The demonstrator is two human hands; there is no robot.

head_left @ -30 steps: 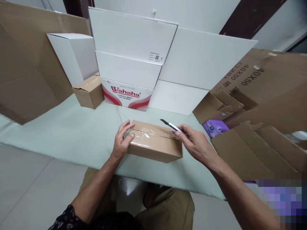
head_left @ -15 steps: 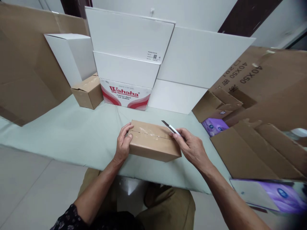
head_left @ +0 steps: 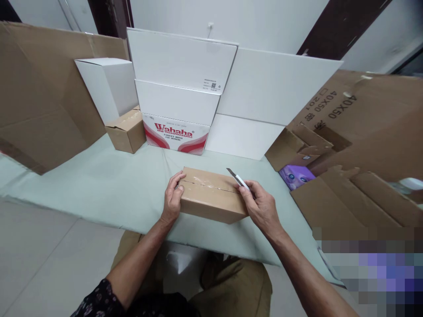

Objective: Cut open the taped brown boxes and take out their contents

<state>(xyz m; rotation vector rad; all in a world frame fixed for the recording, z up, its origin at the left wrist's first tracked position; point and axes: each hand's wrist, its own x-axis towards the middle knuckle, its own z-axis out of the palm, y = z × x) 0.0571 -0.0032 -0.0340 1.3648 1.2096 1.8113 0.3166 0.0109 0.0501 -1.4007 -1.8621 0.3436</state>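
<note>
Thumb and fingers of the person's left hand (head_left: 172, 196) clamp the left end of a taped brown cardboard carton (head_left: 211, 200). From where I stand, the carton sits on the pale green tablecloth (head_left: 132, 189) towards the near edge, seam uppermost. Above its right end, a white-handled utility knife (head_left: 239, 180) slants up and leftward, its handle clamped in the right hand (head_left: 261, 204). Farther right sits a purple printed box (head_left: 296, 177).
</note>
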